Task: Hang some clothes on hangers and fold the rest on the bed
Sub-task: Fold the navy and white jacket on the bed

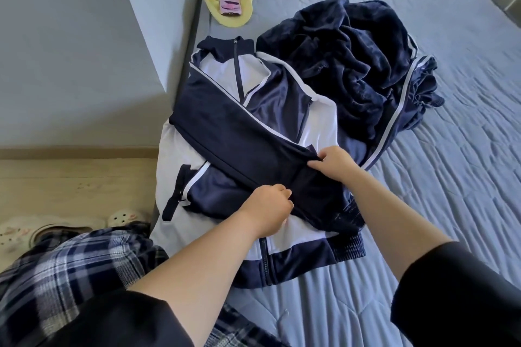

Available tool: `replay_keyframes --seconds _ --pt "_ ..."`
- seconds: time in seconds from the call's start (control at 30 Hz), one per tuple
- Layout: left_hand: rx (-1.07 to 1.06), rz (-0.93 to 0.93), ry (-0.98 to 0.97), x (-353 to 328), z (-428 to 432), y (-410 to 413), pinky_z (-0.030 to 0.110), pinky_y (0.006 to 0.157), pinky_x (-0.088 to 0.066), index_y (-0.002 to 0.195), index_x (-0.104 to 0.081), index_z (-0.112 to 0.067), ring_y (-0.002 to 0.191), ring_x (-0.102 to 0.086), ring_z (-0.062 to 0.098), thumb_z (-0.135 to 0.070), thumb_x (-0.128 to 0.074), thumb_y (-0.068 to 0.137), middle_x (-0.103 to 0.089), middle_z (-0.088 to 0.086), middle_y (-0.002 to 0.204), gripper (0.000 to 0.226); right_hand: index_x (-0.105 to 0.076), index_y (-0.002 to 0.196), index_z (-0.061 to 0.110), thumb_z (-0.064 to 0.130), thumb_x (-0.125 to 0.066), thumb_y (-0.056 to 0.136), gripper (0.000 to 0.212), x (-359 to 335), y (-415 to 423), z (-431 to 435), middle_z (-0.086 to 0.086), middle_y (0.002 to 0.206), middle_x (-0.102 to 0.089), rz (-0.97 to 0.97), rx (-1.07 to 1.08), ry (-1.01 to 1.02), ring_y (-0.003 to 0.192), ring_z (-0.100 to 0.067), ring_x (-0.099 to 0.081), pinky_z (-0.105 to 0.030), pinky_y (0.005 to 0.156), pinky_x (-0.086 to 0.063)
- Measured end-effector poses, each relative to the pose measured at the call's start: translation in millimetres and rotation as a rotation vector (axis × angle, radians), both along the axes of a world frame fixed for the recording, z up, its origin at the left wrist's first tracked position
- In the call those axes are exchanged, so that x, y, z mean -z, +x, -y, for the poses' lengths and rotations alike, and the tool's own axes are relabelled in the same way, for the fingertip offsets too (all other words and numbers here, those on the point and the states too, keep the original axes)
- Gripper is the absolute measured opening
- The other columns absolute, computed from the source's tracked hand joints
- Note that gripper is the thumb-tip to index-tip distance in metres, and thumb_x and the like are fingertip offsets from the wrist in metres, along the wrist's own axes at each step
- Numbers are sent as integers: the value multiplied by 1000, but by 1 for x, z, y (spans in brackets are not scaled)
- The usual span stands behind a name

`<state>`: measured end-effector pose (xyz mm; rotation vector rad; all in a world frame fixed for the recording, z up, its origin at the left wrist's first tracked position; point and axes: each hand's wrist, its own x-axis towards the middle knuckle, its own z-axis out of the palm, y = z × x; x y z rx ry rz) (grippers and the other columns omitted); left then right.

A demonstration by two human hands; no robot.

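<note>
- Head view: a navy and white track jacket point(220, 73) lies flat on the bed point(437, 177) near its left edge, front side up, with the collar at the far end and the ribbed hem toward the person.
- One navy sleeve point(239, 135) with a thin white stripe is laid in a diagonal across the chest of the jacket, from the far left down to the near right.
- The left hand point(269, 207) is at the lower edge of this sleeve; its grip is closed — the fingers are curled and pinch the navy cloth.
- The right hand point(335, 163) is at the end of the sleeve; its grip is closed too, thumb and fingers pinching a fold of the cloth.
- Just beside the jacket, on its right and touching it, lies a crumpled pile of dark navy clothes point(352, 65).
- Beyond the collar a yellow cloth point(234, 21) lies on the bed, and a phone in a pink case point(230, 4) rests on it.
- At the left — a wooden floor point(70, 177), pale clogs point(121, 217) and the person's checked trousers point(70, 262).
</note>
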<state>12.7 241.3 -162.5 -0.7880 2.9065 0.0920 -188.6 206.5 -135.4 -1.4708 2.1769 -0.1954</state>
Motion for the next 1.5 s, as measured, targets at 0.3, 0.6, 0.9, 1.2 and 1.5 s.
replay_keyframes --seconds 0.3,0.6,0.9,1.2,1.5 --pt "64 -119 -38 -7 -35 -40 32 71 -36 115 -53 -15 100 -51 23 -29 -45 95 -55 3 109 26 -65 92 1 36 -64 88 35 -20 -30 -28 -7 72 -61 38 -86 444 59 -21 -55 -26 55 -44" --pt "-912 -888 1030 -7 -10 -28 33 65 -42 73 -55 -10 69 -49 23 -7 -49 86 -52 12 67 15 -63 111 8 -14 -33 92 42 -33 -26 -16 -14 89 -63 807 226 207 63 -19 -64 -25 54 -54" --pt "-1259 -884 1326 -4 9 -15 37 61 -58 66 -46 -6 55 -59 26 0 -50 85 -50 13 71 20 -55 73 5 22 -58 94 27 -12 2 -5 -7 67 -46 561 183 51 65 -18 -42 -25 62 -36" --pt "-909 -368 396 -29 21 11 26 48 -34 63 -51 -13 64 -54 25 -28 -52 86 -54 -1 62 28 -64 90 5 10 -54 89 10 0 11 -11 -14 92 -61 -185 35 -294 91 -33 -55 -37 75 -43" --pt "-654 -313 63 10 28 39 39 112 -24 140 -43 -19 140 -23 22 -25 -43 97 -33 4 150 44 -21 149 16 31 -25 98 54 39 55 -17 -6 160 -12 -370 -329 -148 147 -25 -8 -55 116 -7"
